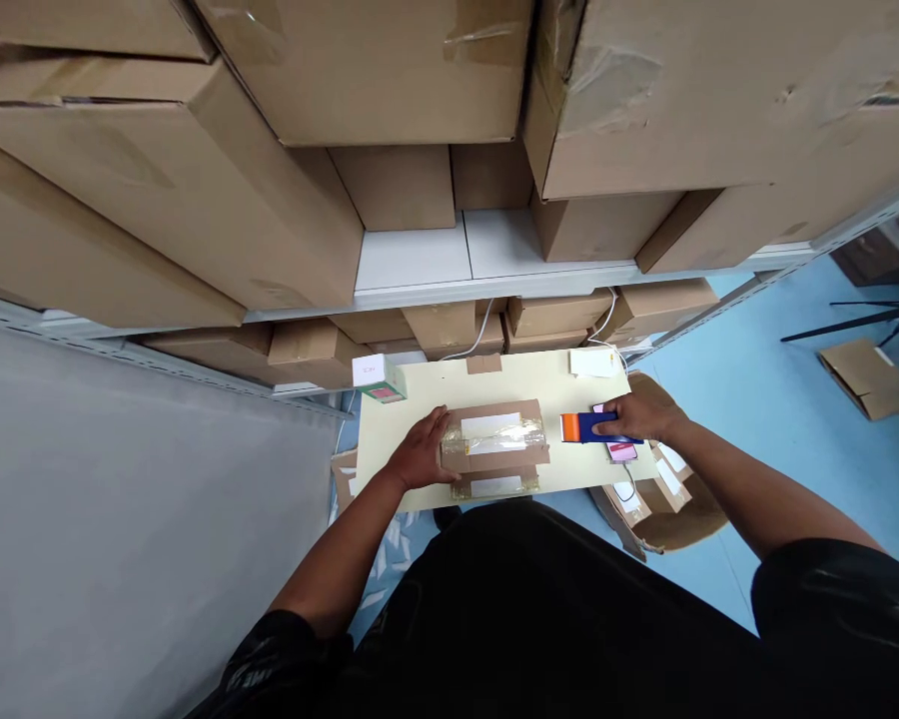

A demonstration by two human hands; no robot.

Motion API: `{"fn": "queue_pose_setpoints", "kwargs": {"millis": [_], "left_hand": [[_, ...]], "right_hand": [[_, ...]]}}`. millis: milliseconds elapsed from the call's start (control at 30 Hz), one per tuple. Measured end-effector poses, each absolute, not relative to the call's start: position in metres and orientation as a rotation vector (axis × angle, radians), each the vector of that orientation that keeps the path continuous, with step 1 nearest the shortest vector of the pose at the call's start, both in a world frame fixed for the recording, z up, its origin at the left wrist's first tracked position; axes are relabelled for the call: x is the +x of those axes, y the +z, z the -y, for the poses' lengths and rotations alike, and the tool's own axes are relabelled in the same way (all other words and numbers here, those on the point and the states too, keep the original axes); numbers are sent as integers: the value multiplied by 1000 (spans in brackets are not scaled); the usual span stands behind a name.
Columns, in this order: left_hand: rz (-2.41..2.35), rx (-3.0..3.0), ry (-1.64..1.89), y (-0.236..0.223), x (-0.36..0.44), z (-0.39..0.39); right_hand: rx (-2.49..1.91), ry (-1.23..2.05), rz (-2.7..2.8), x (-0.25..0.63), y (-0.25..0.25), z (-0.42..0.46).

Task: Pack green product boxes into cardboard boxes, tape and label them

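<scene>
A small cardboard box (495, 463) lies on the pale tabletop (576, 469), with clear tape and white labels on it. My left hand (422, 451) grips the box's left end, fingers toward the far corner and thumb toward the near side. To the right, my right hand (633, 416) is closed around a blue-and-orange handheld tool (582, 427); its exact kind is unclear. The tool's orange end points left at the box, with a gap between them. Under the right hand lies a phone (621, 451) with a pink screen, partly hidden.
A white-and-green carton (380, 377) stands at the table's far left corner. White paper (593, 362) lies at the far right. Beside the table, a large open carton (693, 529) holds labelled cardboard pieces. Shelves (412, 262) stacked with boxes rise behind; a grey wall (157, 499) is left.
</scene>
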State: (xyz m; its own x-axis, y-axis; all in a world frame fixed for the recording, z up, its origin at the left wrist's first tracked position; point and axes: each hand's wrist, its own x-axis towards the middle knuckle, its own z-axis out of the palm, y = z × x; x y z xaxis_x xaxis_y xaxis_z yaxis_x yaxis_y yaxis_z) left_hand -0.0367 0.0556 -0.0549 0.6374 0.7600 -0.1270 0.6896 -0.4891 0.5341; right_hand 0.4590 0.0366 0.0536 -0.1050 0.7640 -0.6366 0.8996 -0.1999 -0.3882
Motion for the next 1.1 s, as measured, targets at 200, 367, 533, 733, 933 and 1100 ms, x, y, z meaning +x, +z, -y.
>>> {"fn": "queue_pose_setpoints", "kwargs": {"millis": [200, 367, 533, 733, 933, 1100], "left_hand": [[-1126, 2309, 188, -55, -37, -55], [-1123, 2292, 181, -54, -37, -55], [-1124, 2283, 188, -54, -36, -55], [-1123, 2295, 192, -55, -36, -54], [-1125, 2273, 188, -57, -37, -54], [-1135, 2255, 182, -56, -37, -53]], "right_hand": [[1871, -1061, -1869, 447, 42, -43], [1828, -1013, -1864, 449, 29, -43], [1800, -1005, -1868, 445, 15, -46], [1751, -935, -1928, 435, 1, -53], [1767, -971, -1926, 446, 1, -49], [1829, -1127, -1868, 466, -1, -40]]}}
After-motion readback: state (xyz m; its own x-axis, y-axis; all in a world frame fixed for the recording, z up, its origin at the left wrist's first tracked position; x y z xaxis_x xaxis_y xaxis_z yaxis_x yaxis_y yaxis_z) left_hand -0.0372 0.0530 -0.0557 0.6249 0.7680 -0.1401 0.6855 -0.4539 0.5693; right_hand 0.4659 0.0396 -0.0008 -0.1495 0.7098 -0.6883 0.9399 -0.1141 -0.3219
